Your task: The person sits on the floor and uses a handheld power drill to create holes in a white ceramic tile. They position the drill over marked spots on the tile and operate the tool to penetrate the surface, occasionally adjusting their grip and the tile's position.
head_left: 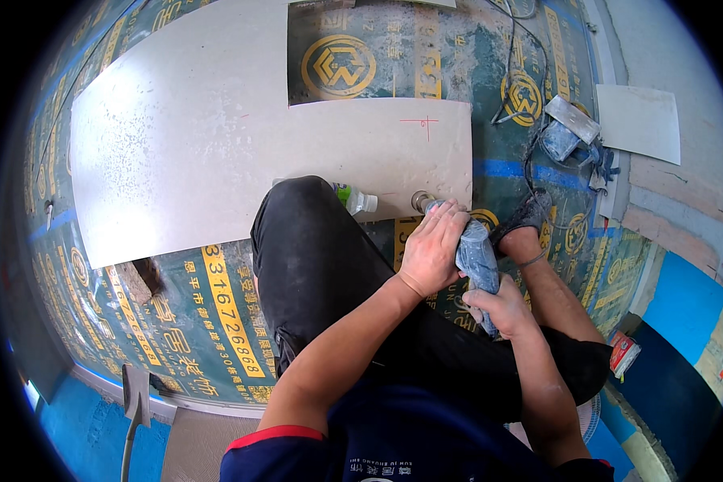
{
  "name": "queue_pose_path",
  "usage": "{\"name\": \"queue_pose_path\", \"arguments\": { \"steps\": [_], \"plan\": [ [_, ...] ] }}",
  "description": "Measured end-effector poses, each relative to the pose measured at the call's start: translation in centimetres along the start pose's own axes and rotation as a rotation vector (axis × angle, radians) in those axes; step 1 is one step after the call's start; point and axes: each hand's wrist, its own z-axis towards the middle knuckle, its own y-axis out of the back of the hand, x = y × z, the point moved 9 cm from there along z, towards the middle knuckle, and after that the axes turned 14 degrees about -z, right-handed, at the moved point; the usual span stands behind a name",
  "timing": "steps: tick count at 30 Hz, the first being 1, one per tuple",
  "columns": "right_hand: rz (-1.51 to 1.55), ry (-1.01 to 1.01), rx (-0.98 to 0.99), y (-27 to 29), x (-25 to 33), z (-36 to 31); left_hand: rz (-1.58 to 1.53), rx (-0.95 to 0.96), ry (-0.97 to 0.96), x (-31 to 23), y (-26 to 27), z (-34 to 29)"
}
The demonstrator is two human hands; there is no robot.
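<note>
A dusty blue-grey angle grinder is held in both hands, with a round metal hole-saw bit at its head. The bit meets the lower edge of a large pale tile near its right corner. My left hand is closed over the head end of the grinder. Farther back, my right hand wraps round its body. Just left of the bit, a clear plastic bottle with a green label lies on the tile, partly behind my knee. Red pencil-like cross marks show on the tile.
A second dusty power tool with a cable lies on the printed green floor sheeting at right. Beyond it is a pale offcut. A shovel stands at lower left, and a small can at lower right. My bent legs flank the work.
</note>
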Motion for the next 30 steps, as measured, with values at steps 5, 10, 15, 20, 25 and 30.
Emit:
{"name": "queue_pose_path", "arguments": {
  "steps": [5, 10, 15, 20, 25, 30],
  "plan": [
    [-0.032, 0.002, 0.007, 0.09, -0.15, 0.06, -0.008, -0.001, 0.004, 0.16, -0.11, -0.09],
    [-0.047, -0.001, -0.002, 0.15, -0.07, 0.03, -0.006, 0.006, 0.012, 0.28, -0.17, -0.16],
    [-0.037, -0.003, 0.003, 0.02, 0.23, -0.04, -0.006, 0.007, 0.012, 0.24, -0.11, -0.16],
    [-0.036, 0.008, 0.010, 0.01, -0.07, 0.08, -0.007, -0.001, 0.011, 0.39, -0.16, -0.22],
    [-0.040, 0.008, 0.009, -0.02, 0.07, 0.07, -0.005, -0.002, 0.004, 0.37, -0.19, -0.27],
    [-0.037, 0.026, 0.017, -0.04, -0.17, 0.14, -0.005, -0.003, 0.003, 0.34, -0.16, -0.28]
  ]
}}
